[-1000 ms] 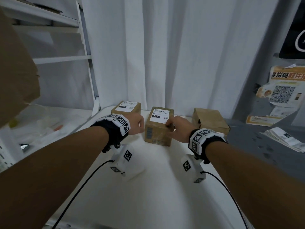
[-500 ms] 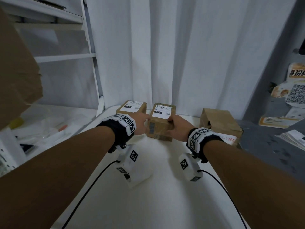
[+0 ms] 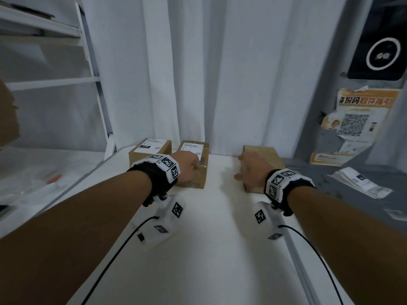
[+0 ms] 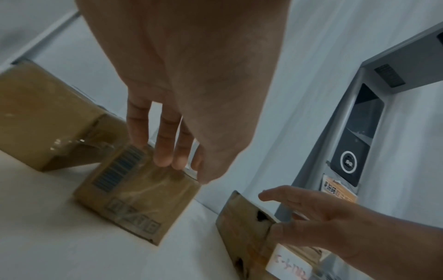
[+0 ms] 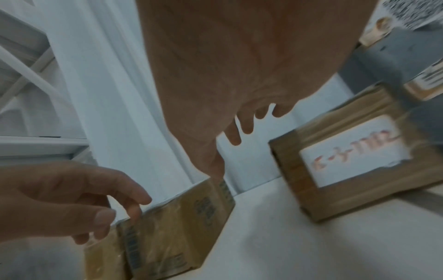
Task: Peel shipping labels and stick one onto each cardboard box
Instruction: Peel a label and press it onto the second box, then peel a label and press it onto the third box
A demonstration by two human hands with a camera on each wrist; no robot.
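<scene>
Resting on the white worktop (image 3: 198, 249): three cardboard boxes. Left hand (image 3: 187, 165), fingers loosely extended, touches the labelled middle box (image 3: 196, 172); right hand (image 3: 253, 170), fingers spread, gripping nothing, hovers at the unlabelled right box (image 3: 264, 154).

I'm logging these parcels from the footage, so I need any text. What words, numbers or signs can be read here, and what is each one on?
"150": black patch of the shipping label on the left box.
Middle box: label print and side barcode too blurred to read.
Right box: white sticker with red handwriting, not legible.
Orange poster: large Chinese heading and QR code, too blurred to quote.
Paper stack: print too small.
</scene>
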